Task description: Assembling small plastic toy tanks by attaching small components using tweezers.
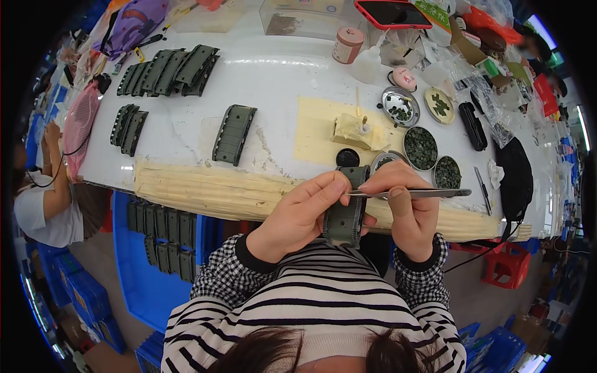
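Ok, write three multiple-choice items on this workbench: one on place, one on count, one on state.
1. Where is the red phone?
A. far edge of the table
B. on the floor
C. in the left hand

2. How many round dishes of small dark green parts sit beyond the right hand?
A. one
B. three
C. six

3. What does the left hand hold?
A. nothing
B. a cup
C. the grey-green track strip

Answers: 1 A, it lies at the table's far side. 2 B, three dishes cluster there. 3 C, its fingers wrap the strip while the right hand holds metal tweezers to it.
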Tool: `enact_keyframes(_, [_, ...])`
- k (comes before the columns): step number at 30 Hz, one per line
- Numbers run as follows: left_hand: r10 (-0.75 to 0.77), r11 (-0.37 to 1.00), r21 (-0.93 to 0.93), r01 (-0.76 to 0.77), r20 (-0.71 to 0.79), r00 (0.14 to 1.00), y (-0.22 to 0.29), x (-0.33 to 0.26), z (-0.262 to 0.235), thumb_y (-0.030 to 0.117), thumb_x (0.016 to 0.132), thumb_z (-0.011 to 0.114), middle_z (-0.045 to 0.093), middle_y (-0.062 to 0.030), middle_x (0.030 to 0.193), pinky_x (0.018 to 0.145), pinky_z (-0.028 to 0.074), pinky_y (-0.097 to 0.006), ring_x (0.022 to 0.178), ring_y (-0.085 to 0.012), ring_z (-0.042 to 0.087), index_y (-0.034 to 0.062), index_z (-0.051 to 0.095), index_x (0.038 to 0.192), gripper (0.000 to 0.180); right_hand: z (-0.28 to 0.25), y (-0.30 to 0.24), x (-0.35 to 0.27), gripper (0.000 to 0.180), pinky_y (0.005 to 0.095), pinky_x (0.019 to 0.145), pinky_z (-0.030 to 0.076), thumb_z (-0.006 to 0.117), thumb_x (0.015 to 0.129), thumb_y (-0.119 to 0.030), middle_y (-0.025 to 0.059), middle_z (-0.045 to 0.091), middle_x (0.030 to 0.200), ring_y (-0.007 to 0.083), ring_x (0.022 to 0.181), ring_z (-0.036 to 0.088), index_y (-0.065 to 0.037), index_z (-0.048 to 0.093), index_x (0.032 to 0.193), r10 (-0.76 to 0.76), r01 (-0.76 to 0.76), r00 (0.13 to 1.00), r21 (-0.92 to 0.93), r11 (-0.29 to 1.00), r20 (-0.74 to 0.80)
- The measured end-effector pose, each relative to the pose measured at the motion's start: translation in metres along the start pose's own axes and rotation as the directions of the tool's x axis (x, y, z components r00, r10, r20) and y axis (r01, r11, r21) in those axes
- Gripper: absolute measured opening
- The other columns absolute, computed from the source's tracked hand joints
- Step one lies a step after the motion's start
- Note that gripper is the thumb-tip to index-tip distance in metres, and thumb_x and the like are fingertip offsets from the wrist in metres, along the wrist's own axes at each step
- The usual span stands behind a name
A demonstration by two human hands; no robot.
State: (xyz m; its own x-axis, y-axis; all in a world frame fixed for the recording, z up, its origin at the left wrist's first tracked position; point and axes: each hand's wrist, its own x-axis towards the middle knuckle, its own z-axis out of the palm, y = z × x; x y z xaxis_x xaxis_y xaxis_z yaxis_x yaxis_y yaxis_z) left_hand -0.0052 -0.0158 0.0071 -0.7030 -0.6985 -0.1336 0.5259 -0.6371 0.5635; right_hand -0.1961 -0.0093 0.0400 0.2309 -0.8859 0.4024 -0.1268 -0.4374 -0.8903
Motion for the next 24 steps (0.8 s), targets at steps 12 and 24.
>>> enact_keyframes(12, [0.175, 0.979, 0.124, -0.162, -0.104, 0.979, -0.005, 0.001, -0.001, 0.027, 0.104, 0.039, 0.056, -0.017, 0.117, 0.098, 0.042, -0.033, 0.115, -0.018, 0.051, 0.004, 0.049, 0.092, 0.028, 0.014, -0.023, -0.008, 0.036, 0.0289, 0.062, 0.055, 0.078, 0.069, -0.016, 0.0128, 0.067, 0.097, 0.0232, 0.076, 0.067, -0.001, 0.069, 0.101, -0.269, 0.29, 0.957, -0.466, 0.836, 0.112])
enact_keyframes(24, [0.178, 0.976, 0.147, -0.161, -0.112, 0.978, -0.006, 0.001, -0.003, 0.028, 0.104, 0.039, 0.056, -0.0192, 0.12, 0.097, 0.042, -0.033, 0.114, -0.0178, 0.051, 0.0038, 0.049, 0.093, 0.028, 0.016, -0.019, -0.006, 0.037, 0.0288, 0.063, 0.055, 0.079, 0.068, -0.017, 0.0128, 0.068, 0.097, 0.0235, 0.076, 0.067, -0.001, 0.069, 0.099, -0.296, 0.316, 0.948, -0.473, 0.822, 0.117])
